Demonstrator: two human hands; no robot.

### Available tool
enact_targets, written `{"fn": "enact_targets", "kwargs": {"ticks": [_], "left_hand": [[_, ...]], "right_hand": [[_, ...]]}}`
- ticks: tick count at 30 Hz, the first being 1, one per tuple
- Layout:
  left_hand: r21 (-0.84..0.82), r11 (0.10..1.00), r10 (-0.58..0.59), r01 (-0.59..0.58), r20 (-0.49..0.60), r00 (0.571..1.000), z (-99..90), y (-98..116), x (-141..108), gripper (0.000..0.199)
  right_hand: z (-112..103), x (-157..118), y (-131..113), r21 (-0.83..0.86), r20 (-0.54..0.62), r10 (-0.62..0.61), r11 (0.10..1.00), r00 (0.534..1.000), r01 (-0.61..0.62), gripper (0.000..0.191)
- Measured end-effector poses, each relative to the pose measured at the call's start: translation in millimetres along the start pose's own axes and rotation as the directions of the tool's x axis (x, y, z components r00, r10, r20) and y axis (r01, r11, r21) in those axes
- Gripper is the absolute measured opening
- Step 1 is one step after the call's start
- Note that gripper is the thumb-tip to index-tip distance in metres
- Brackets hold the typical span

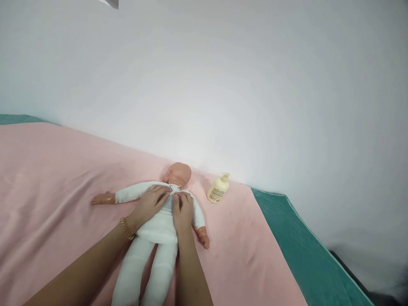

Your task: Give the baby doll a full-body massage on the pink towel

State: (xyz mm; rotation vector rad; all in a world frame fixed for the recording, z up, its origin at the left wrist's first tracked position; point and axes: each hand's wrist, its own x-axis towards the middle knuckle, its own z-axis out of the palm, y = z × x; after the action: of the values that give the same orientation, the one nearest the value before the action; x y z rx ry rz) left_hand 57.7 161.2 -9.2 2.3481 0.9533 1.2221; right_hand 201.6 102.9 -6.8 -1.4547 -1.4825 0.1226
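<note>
A baby doll (157, 227) lies face up on a pink sheet, its head toward the wall and its arms spread. It wears a white long-sleeved top and white leg coverings, with a grey patch at the chest. My left hand (151, 203) rests on the left of the doll's chest, fingers laid out over the cloth and thumb toward the middle. On the right side of the chest lies my right hand (184, 209), its fingers also on the cloth and partly bent. Neither hand visibly grips anything. My palms hide part of the torso.
A pale yellow pump bottle (218, 189) stands right of the doll's head. The pink sheet (242, 238) is wrinkled at the left, and green cloth (296, 233) shows beyond its right edge. A white wall (223, 85) rises behind.
</note>
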Motion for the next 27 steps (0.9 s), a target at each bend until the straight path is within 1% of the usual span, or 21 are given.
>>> {"fn": "enact_targets", "kwargs": {"ticks": [5, 9, 13, 16, 18, 23, 27], "left_hand": [[0.04, 0.998, -0.055, 0.054, 0.034, 0.998, 3.5, -4, -1, 0.033], [0.035, 0.997, -0.07, 0.069, 0.05, 0.996, 2.2, -2, -1, 0.033], [0.021, 0.997, -0.077, 0.076, 0.029, 0.997, 3.9, -3, -3, 0.032], [-0.001, 0.996, -0.084, 0.084, -0.019, 0.996, 7.7, -7, -4, 0.035], [-0.006, 0.996, -0.086, 0.086, -0.028, 0.996, 9.2, -9, -5, 0.036], [0.019, 0.996, -0.087, 0.086, 0.037, 0.996, 8.2, -11, -4, 0.036], [0.019, 0.995, -0.096, 0.094, 0.073, 0.993, 7.8, -12, -2, 0.036]], "right_hand": [[1, 3, 0, -0.084, 0.086, 0.054, 0.995, 0.995, -0.047, 0.021], [1, 4, 1, -0.125, 0.104, 0.061, 0.991, 0.993, -0.048, 0.019], [0, 1, 1, -0.069, 0.076, 0.021, 0.997, 0.997, -0.016, 0.019], [0, -1, 2, -0.02, 0.067, -0.003, 1.0, 0.998, 0.005, 0.026], [-1, -2, 1, -0.021, 0.074, -0.003, 1.0, 0.997, 0.004, 0.031], [0, -1, 1, -0.063, 0.112, 0.001, 0.998, 0.994, 0.006, 0.031], [2, 0, 3, -0.112, 0.139, 0.03, 0.994, 0.99, -0.014, 0.03]]}}
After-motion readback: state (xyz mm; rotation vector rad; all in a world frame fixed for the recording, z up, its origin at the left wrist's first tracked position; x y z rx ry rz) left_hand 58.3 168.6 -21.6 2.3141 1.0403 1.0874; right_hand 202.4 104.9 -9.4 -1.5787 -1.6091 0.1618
